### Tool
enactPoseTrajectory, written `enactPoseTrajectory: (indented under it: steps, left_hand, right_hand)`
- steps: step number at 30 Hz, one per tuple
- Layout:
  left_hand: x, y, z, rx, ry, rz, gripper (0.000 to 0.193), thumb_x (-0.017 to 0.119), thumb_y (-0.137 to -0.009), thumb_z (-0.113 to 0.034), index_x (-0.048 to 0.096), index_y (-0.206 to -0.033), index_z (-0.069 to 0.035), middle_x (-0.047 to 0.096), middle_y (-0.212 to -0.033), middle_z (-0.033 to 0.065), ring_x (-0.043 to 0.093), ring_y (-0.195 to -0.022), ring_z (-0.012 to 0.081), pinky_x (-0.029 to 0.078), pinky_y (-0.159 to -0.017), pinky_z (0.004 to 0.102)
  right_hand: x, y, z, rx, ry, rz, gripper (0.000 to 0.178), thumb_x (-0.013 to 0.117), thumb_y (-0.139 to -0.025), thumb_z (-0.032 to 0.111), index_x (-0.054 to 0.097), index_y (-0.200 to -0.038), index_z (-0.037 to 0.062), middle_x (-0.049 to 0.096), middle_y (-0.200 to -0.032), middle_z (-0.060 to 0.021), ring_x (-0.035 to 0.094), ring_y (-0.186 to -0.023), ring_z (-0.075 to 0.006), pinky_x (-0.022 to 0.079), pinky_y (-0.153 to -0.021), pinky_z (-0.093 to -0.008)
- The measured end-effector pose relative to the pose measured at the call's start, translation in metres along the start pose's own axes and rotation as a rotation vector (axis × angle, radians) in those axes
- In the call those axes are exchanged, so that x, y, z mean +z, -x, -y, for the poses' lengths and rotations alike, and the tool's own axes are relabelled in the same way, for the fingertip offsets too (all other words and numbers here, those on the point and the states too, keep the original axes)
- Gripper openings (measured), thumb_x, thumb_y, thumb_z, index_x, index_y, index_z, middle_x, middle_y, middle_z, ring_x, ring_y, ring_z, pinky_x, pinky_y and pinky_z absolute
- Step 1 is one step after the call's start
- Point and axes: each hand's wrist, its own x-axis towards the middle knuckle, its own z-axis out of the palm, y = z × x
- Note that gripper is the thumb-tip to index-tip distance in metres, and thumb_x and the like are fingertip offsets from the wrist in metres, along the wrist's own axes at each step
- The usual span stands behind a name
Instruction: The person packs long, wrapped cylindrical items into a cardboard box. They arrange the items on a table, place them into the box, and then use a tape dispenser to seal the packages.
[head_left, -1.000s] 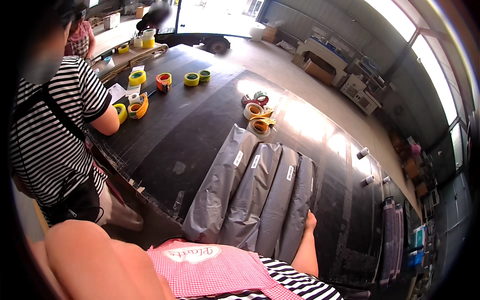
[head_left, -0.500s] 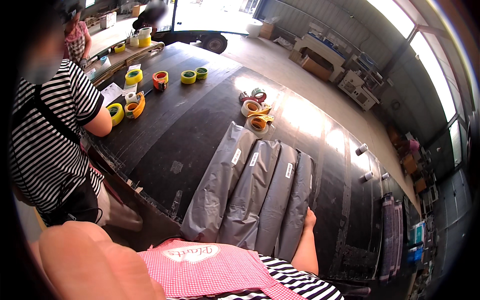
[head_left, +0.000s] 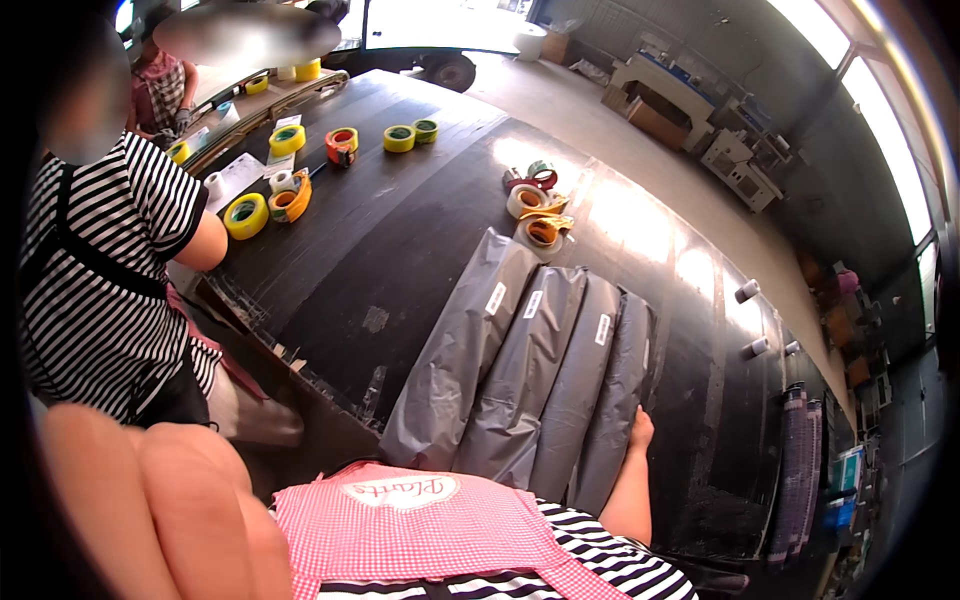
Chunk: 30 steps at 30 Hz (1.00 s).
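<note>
Four long grey packages lie side by side at the bench's near edge, far ends pointing to an orange tape dispenser. Bagging looks done; white labels show on three, a sliver on the fourth. All four remain on the bench; whether anything is left to do, cannot tell. Right hand against the outermost package's right side, fingertips hidden, grip unclear. Left hand looms near the lens, fingers together; any hold, cannot tell.
</note>
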Motion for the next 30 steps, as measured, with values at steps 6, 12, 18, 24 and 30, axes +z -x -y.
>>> enactPoseTrajectory:
  steps: [6,12,18,24,30]
  left_hand:
    - [-0.031,0.034,0.143,-0.328,0.201,-0.709,0.016,0.062,-0.094,-0.018,0.067,-0.094,-0.003,0.062,-0.089,0.0043,0.053,-0.076,0.0129,0.043,-0.071,0.0257]
    - [0.005,0.116,0.307,-1.231,-0.103,-0.800,0.062,0.064,-0.095,-0.040,0.045,-0.141,-0.002,0.059,-0.129,0.0116,0.055,-0.118,0.0189,0.045,-0.097,0.0333]
    - [0.005,0.097,0.349,-1.100,-0.075,-0.766,0.095,0.069,-0.085,-0.059,0.032,-0.151,-0.002,0.050,-0.143,0.0208,0.048,-0.133,0.0301,0.037,-0.109,0.0373]
    - [-0.024,0.060,0.382,-1.147,-0.131,-0.702,0.117,0.085,-0.068,-0.056,0.027,-0.151,0.002,0.050,-0.142,0.0212,0.048,-0.131,0.0288,0.039,-0.108,0.0369]
    - [-0.034,0.058,0.365,-1.147,0.172,-0.727,0.112,0.091,-0.067,-0.034,0.025,-0.149,0.004,0.053,-0.135,0.0192,0.055,-0.122,0.0260,0.045,-0.103,0.0375]
  right_hand:
    - [0.002,-0.003,-0.007,-0.018,0.001,0.060,0.044,0.059,-0.100,0.038,0.066,-0.084,-0.0028,0.063,-0.076,0.0001,0.053,-0.070,-0.0116,0.046,-0.068,-0.0294]
    - [-0.003,-0.002,0.005,0.000,0.139,0.103,0.057,0.052,-0.101,0.047,0.070,-0.103,-0.0072,0.073,-0.095,-0.0134,0.065,-0.087,-0.0194,0.049,-0.084,-0.0342]
    - [0.008,0.040,0.128,0.546,-0.565,0.434,0.069,0.059,-0.092,0.062,0.062,-0.125,0.0015,0.069,-0.114,-0.0105,0.068,-0.095,-0.0277,0.053,-0.089,-0.0401]
    - [0.003,0.029,0.119,0.592,-0.508,0.598,0.050,0.065,-0.093,0.044,0.065,-0.117,-0.0003,0.072,-0.105,-0.0121,0.070,-0.089,-0.0257,0.056,-0.083,-0.0383]
    - [0.010,0.035,0.124,0.707,-0.615,0.565,0.048,0.067,-0.086,0.051,0.072,-0.103,0.0057,0.074,-0.093,-0.0092,0.070,-0.076,-0.0245,0.058,-0.075,-0.0379]
